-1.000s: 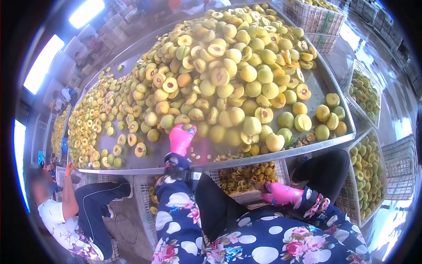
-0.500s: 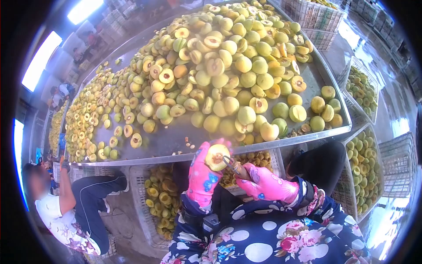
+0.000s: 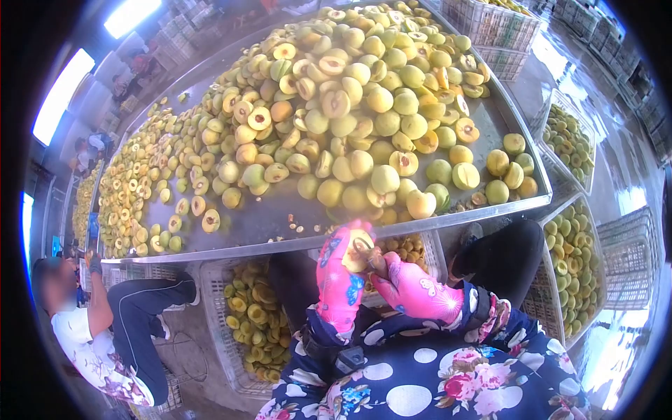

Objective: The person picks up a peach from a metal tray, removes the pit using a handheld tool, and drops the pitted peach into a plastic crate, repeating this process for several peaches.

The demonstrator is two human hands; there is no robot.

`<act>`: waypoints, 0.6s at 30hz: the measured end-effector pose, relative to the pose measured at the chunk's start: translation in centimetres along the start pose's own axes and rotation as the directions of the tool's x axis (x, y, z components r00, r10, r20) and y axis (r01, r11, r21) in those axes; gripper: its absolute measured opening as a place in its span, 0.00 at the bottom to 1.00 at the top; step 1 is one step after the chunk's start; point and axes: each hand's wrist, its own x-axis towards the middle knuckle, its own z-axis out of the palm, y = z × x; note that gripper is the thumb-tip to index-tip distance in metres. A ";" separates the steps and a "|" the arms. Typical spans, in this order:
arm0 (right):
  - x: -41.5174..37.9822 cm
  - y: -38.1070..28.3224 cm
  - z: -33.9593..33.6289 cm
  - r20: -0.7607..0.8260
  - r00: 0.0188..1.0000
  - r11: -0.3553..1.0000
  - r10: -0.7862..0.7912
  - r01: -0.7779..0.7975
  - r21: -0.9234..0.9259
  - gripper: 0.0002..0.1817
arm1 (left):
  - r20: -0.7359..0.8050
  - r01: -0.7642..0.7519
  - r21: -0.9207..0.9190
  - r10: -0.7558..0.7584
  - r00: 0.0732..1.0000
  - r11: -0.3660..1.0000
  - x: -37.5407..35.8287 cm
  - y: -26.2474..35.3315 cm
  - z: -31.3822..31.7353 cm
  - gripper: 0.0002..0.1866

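My left hand (image 3: 336, 283), in a pink patterned glove, is wrapped round a halved yellow peach (image 3: 355, 257) with its cut face toward my right hand. A pitting tool (image 3: 378, 262) with a looped metal tip is gripped in my right hand (image 3: 424, 290), gloved the same way. Its loop is at the middle of the cut face, over the pit area. Both hands are just in front of the metal table's rim (image 3: 280, 246), above a crate of peach halves (image 3: 406, 250). Beyond them rises a large heap of whole and halved peaches (image 3: 343, 126).
A crate of green-yellow halves (image 3: 255, 315) stands by my left leg. More filled crates (image 3: 570, 269) line the right side, beside an empty-looking crate (image 3: 626, 262). At the left, a person in a white top (image 3: 87, 332) sits by the table.
Both hands have shifted slightly right. The tool's loop has moved from the peach's right edge onto its cut face, and the peach has turned toward the tool.
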 end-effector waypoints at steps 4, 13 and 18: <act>0.8 4.5 1.8 0.118 0.990 0.992 -0.082 0.093 -0.086 0.15 | -0.086 -0.071 -0.021 0.069 0.994 0.997 -0.1 -1.0 0.8 0.13; 1.3 3.9 1.1 0.175 0.985 0.993 0.010 -0.029 0.112 0.19 | -0.193 -0.084 0.129 0.108 0.975 0.988 1.5 -2.7 -0.5 0.07; 1.8 1.3 -1.5 0.547 0.809 0.830 0.215 -0.446 0.333 0.15 | -0.123 -0.035 0.193 0.059 0.991 0.981 1.6 -2.7 -1.8 0.09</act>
